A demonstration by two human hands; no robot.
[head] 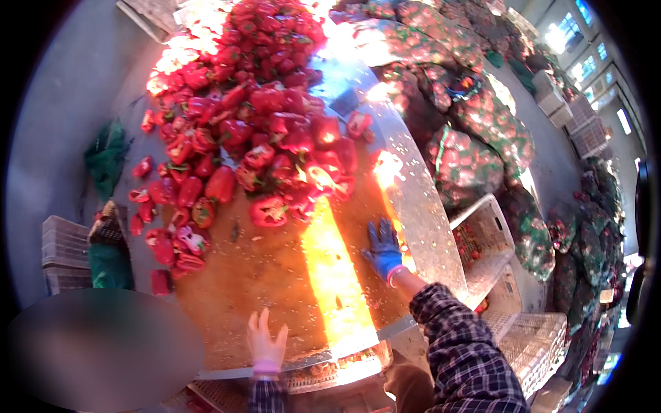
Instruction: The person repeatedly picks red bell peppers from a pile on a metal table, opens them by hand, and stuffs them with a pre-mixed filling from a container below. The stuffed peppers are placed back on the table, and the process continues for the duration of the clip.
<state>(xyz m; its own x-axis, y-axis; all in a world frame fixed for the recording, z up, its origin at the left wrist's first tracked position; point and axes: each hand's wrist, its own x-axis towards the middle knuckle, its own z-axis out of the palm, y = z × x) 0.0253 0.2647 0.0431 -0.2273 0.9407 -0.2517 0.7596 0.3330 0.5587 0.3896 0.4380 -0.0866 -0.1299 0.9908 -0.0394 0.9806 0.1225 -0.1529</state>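
My left hand [266, 339] is over the near edge of the brown work table [258, 299], fingers apart and nothing in them. My right hand [384, 250], in a blue glove, is spread flat over the right part of the table, also holding nothing. Whether either palm touches the surface I cannot tell. A large heap of red bell peppers [232, 129] covers the far part of the table, several of them cut open. One cut pepper [269, 211] lies at the heap's near edge. Small pale seeds are scattered over the table, and a bright strip of sunlight crosses it.
Filled mesh sacks [465, 160] crowd the right side. Plastic crates stand by the table's right edge, one crate [483, 237] holding red pieces. Below the near edge is another crate [330, 374]. Stacked crates [64, 253] and green netting [106, 155] are on the left; a blurred patch hides the lower left.
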